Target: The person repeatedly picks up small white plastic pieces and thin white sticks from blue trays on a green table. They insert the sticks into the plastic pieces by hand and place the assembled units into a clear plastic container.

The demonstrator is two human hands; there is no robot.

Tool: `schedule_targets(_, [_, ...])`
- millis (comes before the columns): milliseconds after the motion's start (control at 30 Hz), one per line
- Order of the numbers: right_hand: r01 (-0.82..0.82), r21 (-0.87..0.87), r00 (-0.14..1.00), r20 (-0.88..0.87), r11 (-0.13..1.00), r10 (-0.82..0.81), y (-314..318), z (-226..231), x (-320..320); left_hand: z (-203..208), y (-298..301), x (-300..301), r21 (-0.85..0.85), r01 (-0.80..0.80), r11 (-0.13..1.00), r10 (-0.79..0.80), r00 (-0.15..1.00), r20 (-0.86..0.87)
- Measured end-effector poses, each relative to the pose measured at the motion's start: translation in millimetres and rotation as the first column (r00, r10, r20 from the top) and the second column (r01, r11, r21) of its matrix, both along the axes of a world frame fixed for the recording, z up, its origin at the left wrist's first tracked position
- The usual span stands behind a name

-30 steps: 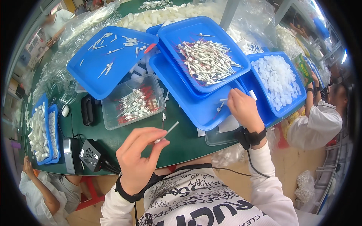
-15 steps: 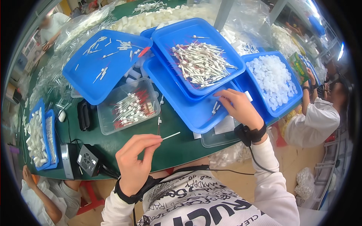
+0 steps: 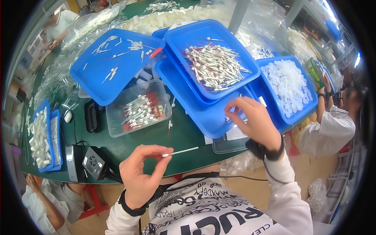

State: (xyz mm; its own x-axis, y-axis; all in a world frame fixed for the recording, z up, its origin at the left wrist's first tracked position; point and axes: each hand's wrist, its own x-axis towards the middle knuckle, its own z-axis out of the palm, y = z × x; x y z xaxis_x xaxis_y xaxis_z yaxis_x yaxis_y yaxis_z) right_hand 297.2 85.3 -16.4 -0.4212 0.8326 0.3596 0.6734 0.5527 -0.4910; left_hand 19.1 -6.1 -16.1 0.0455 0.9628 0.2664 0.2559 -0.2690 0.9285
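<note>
Clamping a slim white rod [image 3: 185,150] by its left end in the left hand [image 3: 141,169]; pointing it lengthwise rightward from that grip, towards the right hand [image 3: 256,122], curled over a blue plastic tray [image 3: 207,122]: can't tell whether pinching anything.

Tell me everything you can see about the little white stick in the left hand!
The white stick is thin, straight and plastic-looking, with a small white blocky bit at one end. The left hand pinches that end in its fingers. The other end juts rightward, free, above the green table.
</note>
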Motion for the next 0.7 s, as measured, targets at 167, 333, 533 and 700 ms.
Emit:
schedule_targets(167, [-0.319, -0.418, 0.867, -0.491, 0.85, 0.083, -46.5, 20.0, -46.7, 1.0, 1.4, 6.8, 0.082, -0.023, 0.996, 0.019, 0.999, 0.05])
schedule_targets(333, [-0.446, -0.453, 0.674, -0.738, 0.772, -0.044, -52.5, 3.9, -54.0, 3.5, -2.7, 6.2, 0.117, -0.058, 0.992, 0.056, 0.998, 0.02])
schedule_targets(533, [-0.572, -0.57, 0.601, -0.781, 0.59, -0.171, -50.5, 8.5, -48.1, 6.0, -1.9, 2.0, 0.182, -0.045, 0.982, 0.061, 0.995, -0.084])
schedule_targets(700, [-0.614, -0.672, 0.616, -0.736, 0.414, -0.281, -45.9, 11.4, -45.8, 10.6, -2.3, -0.1, 0.235, 0.013, 0.972, 0.038, 0.977, -0.211])
